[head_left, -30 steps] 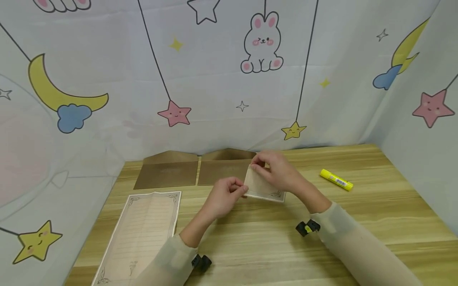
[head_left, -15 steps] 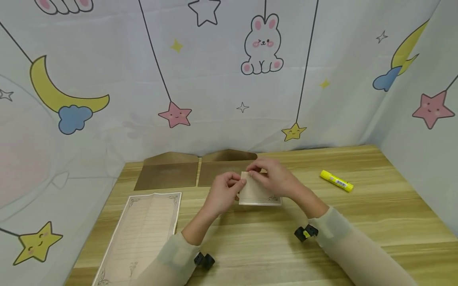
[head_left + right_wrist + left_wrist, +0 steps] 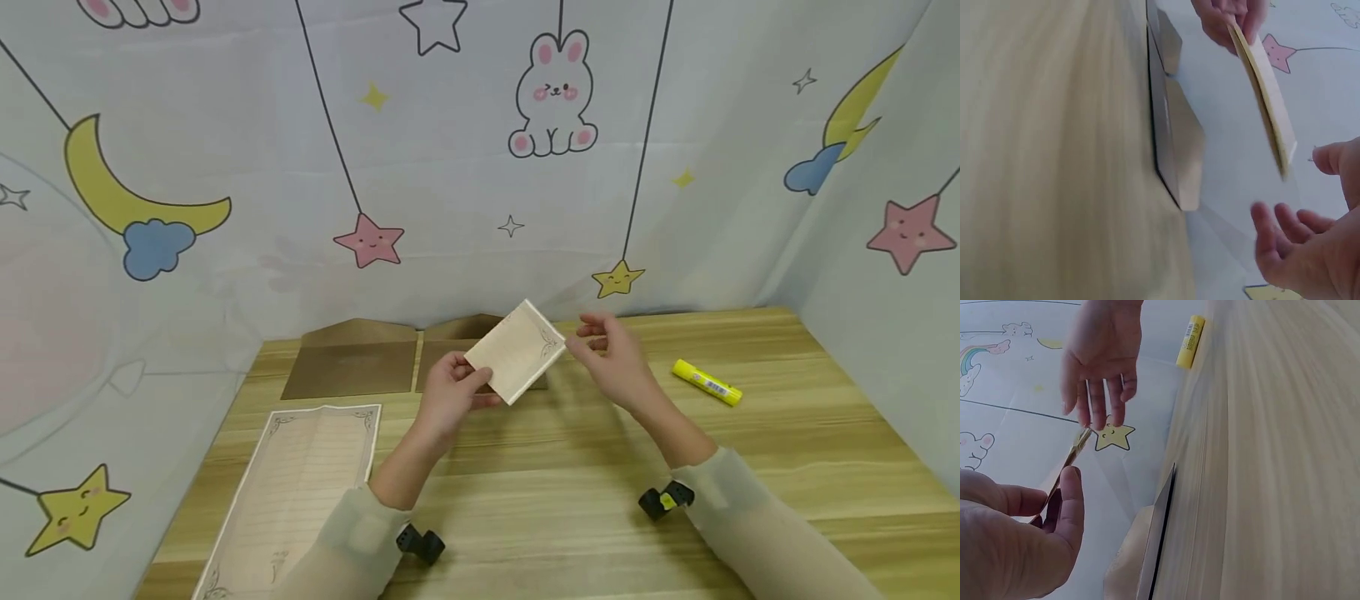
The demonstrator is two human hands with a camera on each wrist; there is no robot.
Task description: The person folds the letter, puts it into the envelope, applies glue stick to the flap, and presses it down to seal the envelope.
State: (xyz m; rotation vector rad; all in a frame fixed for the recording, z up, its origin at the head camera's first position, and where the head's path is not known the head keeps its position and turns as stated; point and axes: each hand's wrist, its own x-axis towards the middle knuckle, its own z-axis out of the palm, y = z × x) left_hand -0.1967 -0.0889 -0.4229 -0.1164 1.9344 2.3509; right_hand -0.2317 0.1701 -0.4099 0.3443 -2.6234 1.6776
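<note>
My left hand (image 3: 448, 396) pinches a folded sheet of letter paper (image 3: 516, 350) by its lower left corner, thumb on top. The paper is cream with a dark scroll corner, tilted and raised above the table. Seen edge-on in the right wrist view, the folded letter paper (image 3: 1263, 100) shows its stacked layers. Just off the paper's right corner is my right hand (image 3: 617, 362), fingers loosely bent and holding nothing. Behind the paper lies a brown envelope (image 3: 442, 357) with its flap up, partly covered in the head view.
A second brown envelope (image 3: 351, 367) lies to the left, flap raised. In front of it, an unfolded lined sheet (image 3: 300, 475) is partly under the left sleeve. A yellow glue stick (image 3: 707, 383) lies at the right. A patterned curtain (image 3: 465, 167) hangs behind the wooden table (image 3: 570, 517).
The right hand has let go of the folded letter paper and moved right. The left hand has turned the paper and tilted it up.
</note>
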